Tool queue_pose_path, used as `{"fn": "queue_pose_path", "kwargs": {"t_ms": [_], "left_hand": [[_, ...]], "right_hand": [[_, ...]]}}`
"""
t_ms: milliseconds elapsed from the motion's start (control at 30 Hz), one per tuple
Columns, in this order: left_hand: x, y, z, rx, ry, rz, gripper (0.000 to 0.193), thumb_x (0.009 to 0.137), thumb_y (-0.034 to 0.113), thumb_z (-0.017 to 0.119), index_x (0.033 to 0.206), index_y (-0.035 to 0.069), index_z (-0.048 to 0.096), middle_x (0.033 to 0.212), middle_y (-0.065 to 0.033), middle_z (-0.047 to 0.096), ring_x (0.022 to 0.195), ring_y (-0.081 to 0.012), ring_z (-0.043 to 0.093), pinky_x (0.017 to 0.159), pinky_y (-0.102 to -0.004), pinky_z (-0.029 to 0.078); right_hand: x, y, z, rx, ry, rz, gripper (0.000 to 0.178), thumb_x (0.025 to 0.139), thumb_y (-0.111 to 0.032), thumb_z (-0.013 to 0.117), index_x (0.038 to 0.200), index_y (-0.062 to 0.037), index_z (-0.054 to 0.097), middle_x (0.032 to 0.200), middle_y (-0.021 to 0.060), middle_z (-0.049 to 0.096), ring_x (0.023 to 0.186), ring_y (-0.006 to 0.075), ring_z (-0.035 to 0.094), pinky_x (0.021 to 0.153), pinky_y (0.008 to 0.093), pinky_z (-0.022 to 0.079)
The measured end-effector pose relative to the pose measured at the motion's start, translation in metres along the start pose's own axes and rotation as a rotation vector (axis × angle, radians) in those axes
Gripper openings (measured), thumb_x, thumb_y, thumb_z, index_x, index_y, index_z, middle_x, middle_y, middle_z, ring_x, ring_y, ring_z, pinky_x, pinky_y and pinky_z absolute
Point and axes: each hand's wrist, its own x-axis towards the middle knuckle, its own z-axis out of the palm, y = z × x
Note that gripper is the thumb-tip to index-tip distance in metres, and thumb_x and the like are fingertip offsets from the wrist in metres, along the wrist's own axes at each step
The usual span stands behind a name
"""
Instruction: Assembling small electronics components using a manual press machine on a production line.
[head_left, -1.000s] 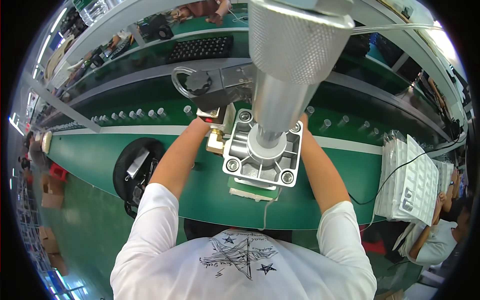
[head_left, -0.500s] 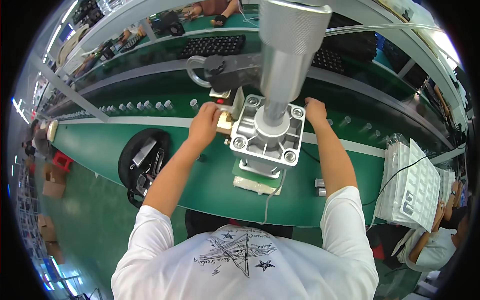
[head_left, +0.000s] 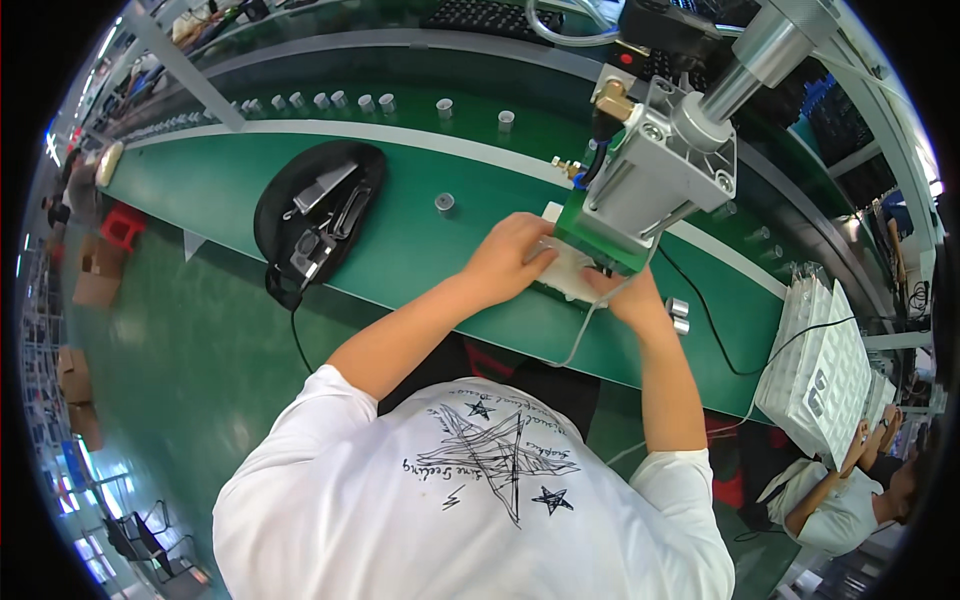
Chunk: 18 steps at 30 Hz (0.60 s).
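Observation:
A bench press with a silver metal cylinder body [head_left: 655,175] and a green block [head_left: 600,235] stands over a whitish base [head_left: 570,272]. My left hand [head_left: 507,262] is at the left side of this base, its fingers curled and the thumb by the base edge. What lies between those fingers is too small to make out. Close under the green block, my right hand [head_left: 632,298] has its thumb near a small dark part; its other fingers are hidden. Two small silver cylinders [head_left: 678,316] sit just right of it. Another small round cup [head_left: 445,204] rests on the green bench left of the press.
Several small silver cups [head_left: 387,103] line the strip behind the bench. A black bag [head_left: 320,215] with metal items lies at the left edge. White trays [head_left: 820,370] are stacked at the right, near another person [head_left: 850,510]. A black cable [head_left: 712,315] crosses the bench.
Both hands have come down from the upper sides of the press to its base. The view has shifted, so the press now appears farther right and higher.

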Motion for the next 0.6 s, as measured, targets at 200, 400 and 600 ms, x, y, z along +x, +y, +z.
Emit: {"fn": "queue_pose_path", "kwargs": {"t_ms": [200, 400, 600], "left_hand": [[0.000, 0.004, 0.009, 0.002, -0.168, 0.076, 0.034, 0.084, 0.017, 0.068, 0.114, 0.006, 0.058, 0.107, -0.0151, 0.059, 0.108, -0.0377, 0.053, 0.096, -0.0472, 0.041], [0.003, 0.009, 0.025, -0.016, -0.077, 0.061, 0.034, 0.084, 0.019, 0.068, 0.114, 0.008, 0.058, 0.108, -0.0125, 0.059, 0.108, -0.0357, 0.052, 0.103, -0.0490, 0.035], [0.006, -0.009, 0.032, 0.039, -0.126, 0.164, 0.029, 0.086, 0.019, 0.066, 0.112, 0.009, 0.061, 0.107, -0.0107, 0.060, 0.110, -0.0322, 0.054, 0.104, -0.0490, 0.034]], "right_hand": [[-0.009, -0.006, 0.015, 0.087, -0.023, 0.073, 0.044, 0.078, -0.008, 0.076, 0.118, 0.0004, 0.060, 0.118, 0.0101, 0.063, 0.105, 0.0202, 0.062, 0.091, 0.0351, 0.050], [-0.029, 0.026, 0.021, -0.087, 0.233, -0.094, 0.038, 0.079, -0.008, 0.074, 0.114, 0.0020, 0.064, 0.109, 0.0115, 0.067, 0.093, 0.0208, 0.065, 0.082, 0.0330, 0.051], [-0.026, 0.001, 0.021, 0.010, 0.259, -0.019, 0.039, 0.079, -0.014, 0.072, 0.113, 0.0026, 0.065, 0.095, 0.0123, 0.068, 0.085, 0.0182, 0.064, 0.076, 0.0315, 0.050]]}}
